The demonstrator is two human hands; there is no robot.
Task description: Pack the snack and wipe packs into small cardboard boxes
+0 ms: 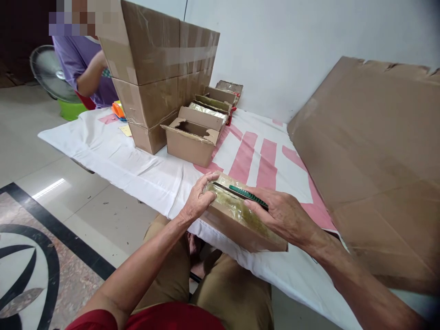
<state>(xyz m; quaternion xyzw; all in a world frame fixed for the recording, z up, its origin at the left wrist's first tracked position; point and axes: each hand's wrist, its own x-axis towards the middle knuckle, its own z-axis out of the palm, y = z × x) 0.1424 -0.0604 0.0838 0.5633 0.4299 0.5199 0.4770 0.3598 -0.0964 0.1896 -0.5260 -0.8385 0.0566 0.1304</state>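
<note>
A small flat cardboard box (237,220) covered in clear tape lies at the near edge of the white cloth-covered table (144,169). My left hand (199,197) grips the box's left end, fingers curled over its top. My right hand (282,213) holds a green-handled knife (245,194), its dark blade lying across the box top toward my left fingers.
An open small box (192,137) and several more stand in a row behind. Large stacked cartons (154,73) rise at the back left. A big cardboard sheet (371,151) leans at the right. Another person in a purple shirt (82,64) sits beside a fan (48,71).
</note>
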